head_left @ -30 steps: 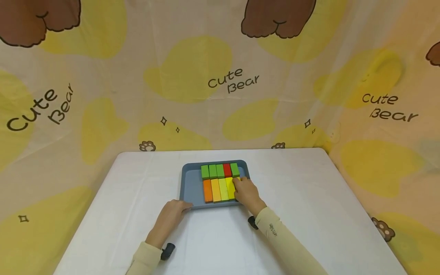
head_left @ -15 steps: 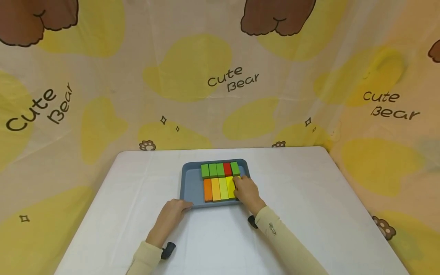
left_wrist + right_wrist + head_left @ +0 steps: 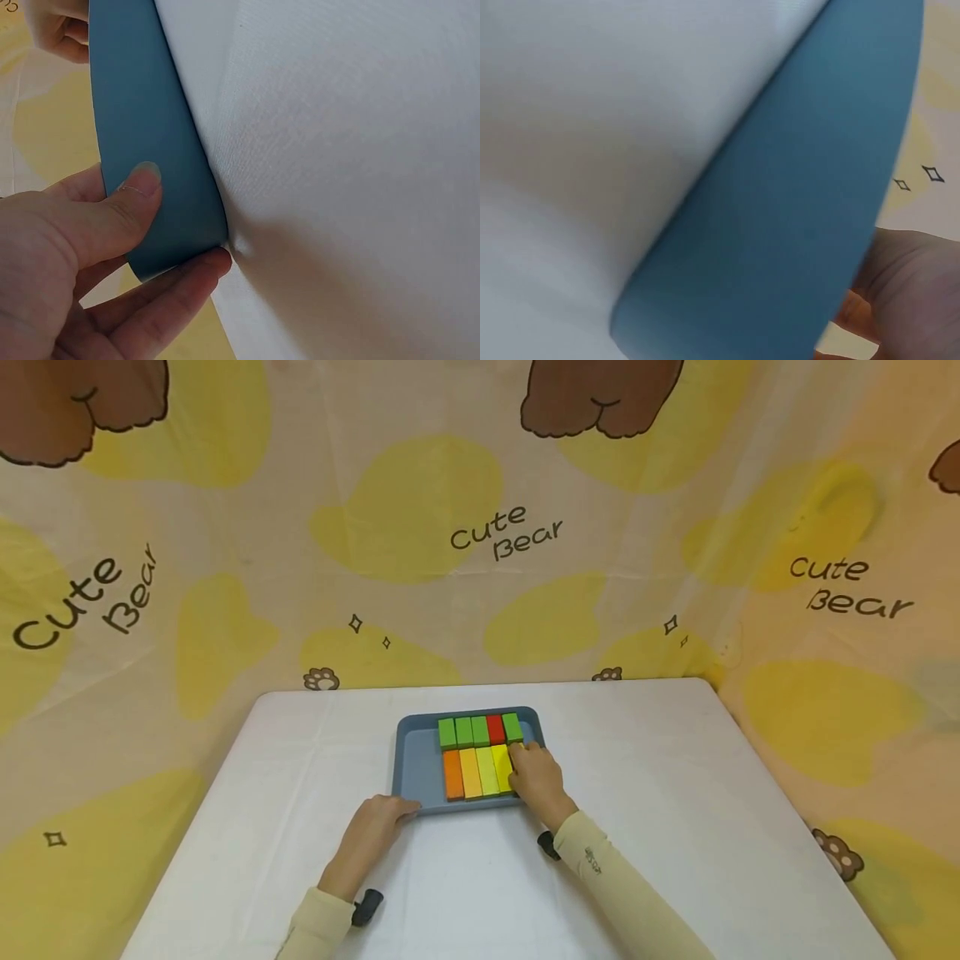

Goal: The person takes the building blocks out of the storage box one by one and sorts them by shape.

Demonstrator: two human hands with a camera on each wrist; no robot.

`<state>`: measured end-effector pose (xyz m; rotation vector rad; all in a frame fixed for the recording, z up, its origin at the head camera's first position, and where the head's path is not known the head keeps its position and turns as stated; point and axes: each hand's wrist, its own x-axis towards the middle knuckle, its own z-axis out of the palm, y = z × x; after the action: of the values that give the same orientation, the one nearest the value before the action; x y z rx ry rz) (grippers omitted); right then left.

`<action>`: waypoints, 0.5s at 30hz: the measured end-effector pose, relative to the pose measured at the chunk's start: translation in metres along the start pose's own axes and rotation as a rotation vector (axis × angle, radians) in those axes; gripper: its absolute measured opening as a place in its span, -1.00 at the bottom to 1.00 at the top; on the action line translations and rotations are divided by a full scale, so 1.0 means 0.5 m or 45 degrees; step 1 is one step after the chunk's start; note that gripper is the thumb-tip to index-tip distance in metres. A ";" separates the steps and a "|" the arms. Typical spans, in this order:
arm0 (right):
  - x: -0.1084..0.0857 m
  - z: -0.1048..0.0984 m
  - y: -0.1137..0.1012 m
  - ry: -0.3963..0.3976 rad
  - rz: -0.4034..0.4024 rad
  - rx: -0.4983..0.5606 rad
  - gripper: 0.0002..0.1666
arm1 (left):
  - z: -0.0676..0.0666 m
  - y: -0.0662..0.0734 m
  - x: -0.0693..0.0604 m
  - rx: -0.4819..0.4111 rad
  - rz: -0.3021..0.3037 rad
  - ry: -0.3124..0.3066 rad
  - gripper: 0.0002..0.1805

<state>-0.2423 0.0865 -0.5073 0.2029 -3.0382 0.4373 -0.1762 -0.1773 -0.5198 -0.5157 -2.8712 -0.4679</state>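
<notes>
One big cloth backdrop [image 3: 420, 510], printed with "Cute Bear" lettering, stands round the far side and both flanks of a white table [image 3: 300, 760], and the eye drops to the middle. There a blue-grey tray [image 3: 420, 764] sits with its long side facing the person, presumably so both arms reach it easily. The left hand [image 3: 378, 818] has its near left corner clamped between thumb and fingers, thumb on the outer wall; I take that as a brace against sliding. The right hand [image 3: 536, 772] curls over the right end of the near row of blocks; its fingertips are hidden, and its wrist view is mostly tray wall, so I cannot tell whether they are closed on a block or only pressing. The blocks lie packed side by side in two rows in the tray's right part, which probably helps keep them from shifting: near row orange block [image 3: 453, 774], light orange block [image 3: 469, 773], lime block [image 3: 487, 772] and yellow block [image 3: 502, 768], far row four green blocks [image 3: 463, 732] and one red block [image 3: 495, 729]. Against a second ago almost nothing differs: hands and blocks keep their places, and only the head view drifts slightly
</notes>
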 end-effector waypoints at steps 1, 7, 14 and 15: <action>-0.001 -0.003 0.000 0.003 0.007 0.005 -0.61 | 0.001 0.000 -0.001 0.000 -0.003 -0.005 -0.83; -0.007 -0.032 0.001 0.072 0.024 0.049 -0.54 | 0.002 0.000 -0.002 -0.014 -0.025 -0.023 -0.83; -0.010 -0.087 0.018 0.175 0.016 0.124 -0.49 | 0.000 0.003 0.000 -0.015 -0.031 -0.020 -0.82; -0.010 -0.095 0.022 0.184 0.022 0.126 -0.49 | 0.000 0.003 0.000 -0.017 -0.030 -0.019 -0.82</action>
<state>-0.2368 0.1111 -0.4655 0.1441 -2.8818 0.5779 -0.1757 -0.1758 -0.5195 -0.4906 -2.8933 -0.4888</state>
